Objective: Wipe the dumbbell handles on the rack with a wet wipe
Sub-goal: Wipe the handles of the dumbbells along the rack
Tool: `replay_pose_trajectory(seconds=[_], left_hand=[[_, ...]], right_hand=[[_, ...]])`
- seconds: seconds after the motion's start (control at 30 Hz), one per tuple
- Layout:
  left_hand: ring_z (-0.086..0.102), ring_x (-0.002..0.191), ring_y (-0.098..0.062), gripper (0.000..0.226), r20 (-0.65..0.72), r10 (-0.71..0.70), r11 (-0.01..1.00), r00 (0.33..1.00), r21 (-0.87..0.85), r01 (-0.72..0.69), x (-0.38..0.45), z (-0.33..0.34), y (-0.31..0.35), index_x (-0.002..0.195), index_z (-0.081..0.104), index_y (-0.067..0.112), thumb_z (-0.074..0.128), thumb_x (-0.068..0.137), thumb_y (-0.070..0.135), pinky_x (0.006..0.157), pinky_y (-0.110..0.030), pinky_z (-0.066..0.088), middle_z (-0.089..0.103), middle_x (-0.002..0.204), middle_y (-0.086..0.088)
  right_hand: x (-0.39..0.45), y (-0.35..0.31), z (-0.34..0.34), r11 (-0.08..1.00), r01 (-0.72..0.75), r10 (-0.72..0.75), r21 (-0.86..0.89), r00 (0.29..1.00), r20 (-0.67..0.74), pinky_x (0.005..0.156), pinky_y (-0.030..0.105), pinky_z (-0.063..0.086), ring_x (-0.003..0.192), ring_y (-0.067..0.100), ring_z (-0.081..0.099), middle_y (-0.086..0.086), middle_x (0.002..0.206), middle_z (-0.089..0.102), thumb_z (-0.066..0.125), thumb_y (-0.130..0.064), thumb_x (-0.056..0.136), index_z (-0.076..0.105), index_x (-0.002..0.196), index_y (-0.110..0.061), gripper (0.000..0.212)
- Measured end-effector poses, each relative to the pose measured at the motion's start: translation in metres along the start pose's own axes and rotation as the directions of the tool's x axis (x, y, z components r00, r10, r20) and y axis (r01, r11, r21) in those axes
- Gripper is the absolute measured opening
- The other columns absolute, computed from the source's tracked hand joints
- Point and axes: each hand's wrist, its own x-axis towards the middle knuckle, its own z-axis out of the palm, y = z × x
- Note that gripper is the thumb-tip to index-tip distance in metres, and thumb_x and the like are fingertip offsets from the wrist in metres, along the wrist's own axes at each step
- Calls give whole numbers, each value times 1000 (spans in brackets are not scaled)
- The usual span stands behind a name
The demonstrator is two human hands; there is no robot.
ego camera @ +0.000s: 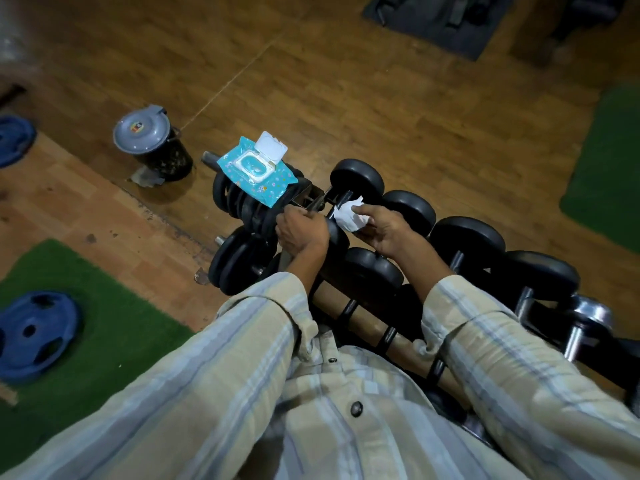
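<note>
A row of black dumbbells (467,237) lies on a dark rack (381,337) running down to the right. My right hand (384,230) holds a crumpled white wet wipe (349,216) against the handle of the far-left dumbbell (356,180). My left hand (301,232) grips the near end of that dumbbell, beside the wipe. A turquoise wet wipe pack (258,169) with its white lid flipped up rests on the black plates (235,199) at the rack's left end.
A black bin with a grey lid (149,140) stands on the wooden floor to the left. Blue weight plates (34,336) lie on a green mat (114,327) at lower left. Another green mat (609,174) is at right, a dark mat (446,19) beyond.
</note>
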Motion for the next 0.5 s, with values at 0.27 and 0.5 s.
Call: replay_pose_trajectory(seconds=[0.27, 0.5], left_hand=[[65, 101, -33, 11, 130, 44, 991, 990, -128, -27, -29, -34, -16, 97, 66, 16, 60, 87, 18, 84, -39, 52, 68, 107, -9], [65, 99, -35, 25, 301, 79, 964, 950, -266, 5, -68, -40, -30, 91, 70, 14, 59, 91, 36, 88, -39, 51, 74, 99, -8]], right_hand=[[-55, 18, -3, 991, 109, -104, 75, 992, -72, 51, 26, 49, 53, 13, 55, 4, 80, 64, 79, -3, 80, 71, 110, -9, 32], [-88, 49, -19, 967, 199, -193, 160, 980, -50, 40, 18, 45, 37, 5, 57, 7, 82, 61, 61, 8, 94, 60, 130, 1, 37]])
